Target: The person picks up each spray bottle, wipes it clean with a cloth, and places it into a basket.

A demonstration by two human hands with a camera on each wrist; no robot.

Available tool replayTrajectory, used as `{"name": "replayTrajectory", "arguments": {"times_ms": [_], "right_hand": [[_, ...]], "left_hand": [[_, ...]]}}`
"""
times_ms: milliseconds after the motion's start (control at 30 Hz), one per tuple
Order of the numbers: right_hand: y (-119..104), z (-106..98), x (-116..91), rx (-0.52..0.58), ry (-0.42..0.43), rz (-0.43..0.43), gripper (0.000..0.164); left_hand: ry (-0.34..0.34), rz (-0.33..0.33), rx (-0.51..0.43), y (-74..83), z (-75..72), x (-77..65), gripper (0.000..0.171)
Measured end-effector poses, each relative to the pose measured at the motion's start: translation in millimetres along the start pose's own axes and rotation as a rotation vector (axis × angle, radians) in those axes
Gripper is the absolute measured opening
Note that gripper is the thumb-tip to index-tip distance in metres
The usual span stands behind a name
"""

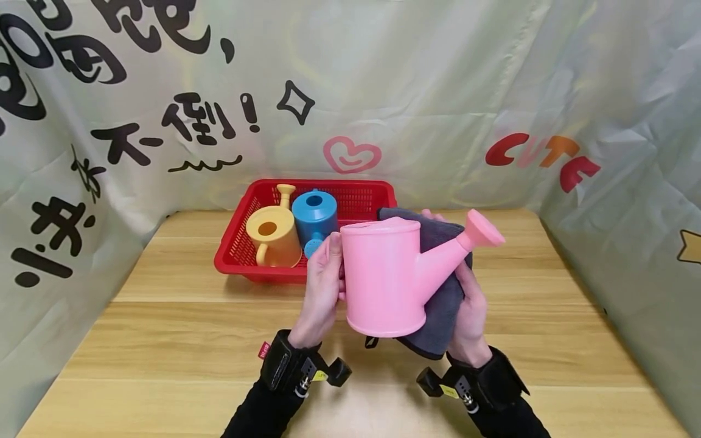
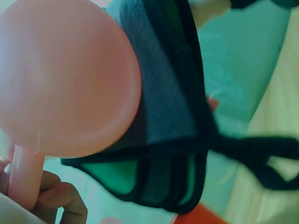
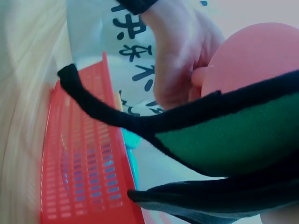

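Note:
A pink watering can [image 1: 383,280] is held up over the table, its spout pointing right and its round base [image 2: 70,79] facing the left wrist camera. My left hand [image 1: 322,286] grips the can's handle [image 2: 25,175] at its left side. Behind the can and spout, my right hand [image 1: 472,310] holds a dark grey cloth [image 1: 443,316] against the far side. The cloth has a black border, a hanging loop [image 3: 88,105] and a green underside [image 3: 233,135]. Most of the right fingers are hidden behind cloth and can; a few fingertips show above the cloth's top edge.
A red plastic basket [image 1: 232,255] stands at the back of the wooden table [image 1: 181,347]. Inside it are a yellow watering can [image 1: 282,243] and a blue watering can [image 1: 320,213]. A printed pale curtain [image 1: 438,91] encloses the back and sides.

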State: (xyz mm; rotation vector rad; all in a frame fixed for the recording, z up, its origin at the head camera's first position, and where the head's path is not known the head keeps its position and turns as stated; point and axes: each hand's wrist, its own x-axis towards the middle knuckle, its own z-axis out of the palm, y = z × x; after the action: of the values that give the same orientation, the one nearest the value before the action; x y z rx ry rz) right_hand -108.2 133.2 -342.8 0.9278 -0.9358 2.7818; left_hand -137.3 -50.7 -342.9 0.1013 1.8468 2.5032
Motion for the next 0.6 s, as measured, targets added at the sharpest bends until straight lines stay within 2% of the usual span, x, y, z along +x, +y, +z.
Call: {"name": "replayTrajectory", "arguments": {"times_ms": [167, 267, 433, 533, 600], "right_hand": [[-0.8, 6.0, 0.8, 0.115, -0.007, 0.05, 0.049], [0.0, 10.3, 1.7, 0.236, -0.024, 0.092, 0.053], [1.5, 12.4, 1.2, 0.472, -0.066, 0.171, 0.059], [1.7, 12.9, 1.0, 0.521, -0.077, 0.185, 0.061], [1.9, 12.5, 0.8, 0.489, -0.077, 0.175, 0.061]], "left_hand": [[-0.054, -0.057, -0.218, -9.0, 8.4, -4.5, 0.04], [-0.049, -0.096, -0.284, -15.3, 14.2, -10.2, 0.034], [0.024, -0.167, -0.281, -21.4, 18.5, -17.9, 0.03], [0.036, -0.167, -0.26, -22.1, 18.5, -19.1, 0.034], [0.033, -0.156, -0.248, -21.6, 18.1, -18.8, 0.034]]}}
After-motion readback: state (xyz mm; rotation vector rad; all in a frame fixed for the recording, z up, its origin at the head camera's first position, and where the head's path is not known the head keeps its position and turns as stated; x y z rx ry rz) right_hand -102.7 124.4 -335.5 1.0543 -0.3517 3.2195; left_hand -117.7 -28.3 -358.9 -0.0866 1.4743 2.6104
